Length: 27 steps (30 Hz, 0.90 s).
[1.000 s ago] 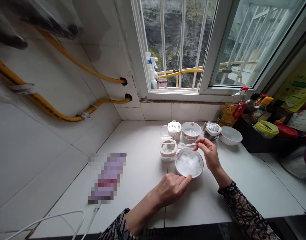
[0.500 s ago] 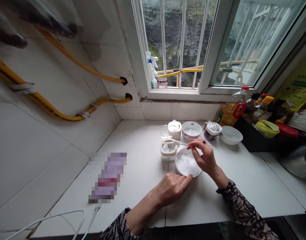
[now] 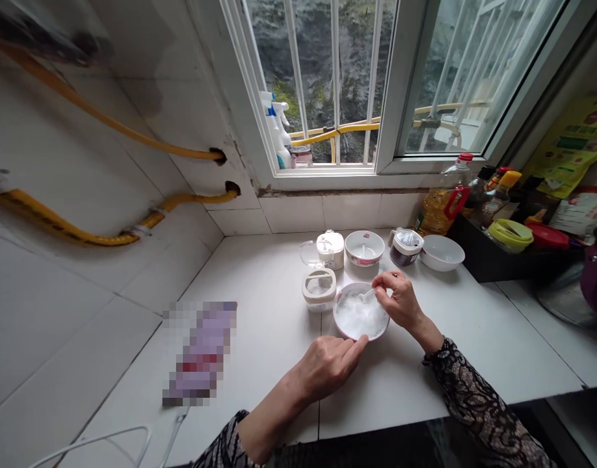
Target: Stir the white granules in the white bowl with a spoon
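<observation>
A bowl with a pink rim (image 3: 338,323) stands on the counter, holding a mound of white powdery or grainy stuff (image 3: 361,315). My left hand (image 3: 330,367) is closed on its near rim. Pinched in my right hand (image 3: 398,301) is a small white spoon (image 3: 367,294), whose tip is down at the white stuff near the bowl's far side. Touching or close to the bowl on the left is a clear-sided jar (image 3: 318,300) with a cream rim, its lid (image 3: 314,253) flipped up and white stuff inside.
Behind stand a white jar (image 3: 333,249), a flowered bowl (image 3: 365,249), a dark-filled jar (image 3: 406,247) and a white bowl (image 3: 442,253). An oil bottle (image 3: 439,207) and a black condiment box (image 3: 478,252) are at right. A blurred purple object (image 3: 201,354) with a cable lies left.
My right hand has brought the spoon from the open jar's mouth down into the bowl. My left hand keeps its hold on the rim. The view has shifted slightly.
</observation>
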Each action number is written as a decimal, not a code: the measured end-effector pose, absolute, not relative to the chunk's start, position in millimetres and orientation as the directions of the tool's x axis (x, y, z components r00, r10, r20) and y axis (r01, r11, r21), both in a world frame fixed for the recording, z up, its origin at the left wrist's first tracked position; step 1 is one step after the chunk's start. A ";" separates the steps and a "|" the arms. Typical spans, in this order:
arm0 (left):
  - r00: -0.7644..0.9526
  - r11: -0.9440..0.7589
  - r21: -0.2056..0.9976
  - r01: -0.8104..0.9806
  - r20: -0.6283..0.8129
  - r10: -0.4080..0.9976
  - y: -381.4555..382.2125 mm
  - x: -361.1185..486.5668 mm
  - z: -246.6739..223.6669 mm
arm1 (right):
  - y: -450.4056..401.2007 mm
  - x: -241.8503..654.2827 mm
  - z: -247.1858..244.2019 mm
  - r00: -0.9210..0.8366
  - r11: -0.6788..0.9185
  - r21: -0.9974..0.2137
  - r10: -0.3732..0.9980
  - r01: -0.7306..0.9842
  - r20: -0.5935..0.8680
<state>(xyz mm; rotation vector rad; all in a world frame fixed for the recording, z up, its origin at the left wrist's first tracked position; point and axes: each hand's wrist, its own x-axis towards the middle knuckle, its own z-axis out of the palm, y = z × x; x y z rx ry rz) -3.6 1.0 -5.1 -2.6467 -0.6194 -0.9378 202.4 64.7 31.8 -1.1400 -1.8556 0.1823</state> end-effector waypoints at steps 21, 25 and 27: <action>0.683 -0.882 -0.092 0.463 0.671 0.288 1.6 -3.6 -4.5 | 72.8 200.9 32.5 0.140 0.219 -0.948 0.957 0.233 0.255; 0.686 -0.891 -0.084 0.445 0.672 0.279 2.8 -5.6 -7.9 | 72.1 199.7 30.1 0.142 0.263 -0.925 0.940 0.274 0.310; 0.685 -0.894 -0.078 0.441 0.673 0.279 3.3 -6.0 -8.4 | 72.3 200.3 29.7 0.140 0.255 -0.931 0.944 0.262 0.298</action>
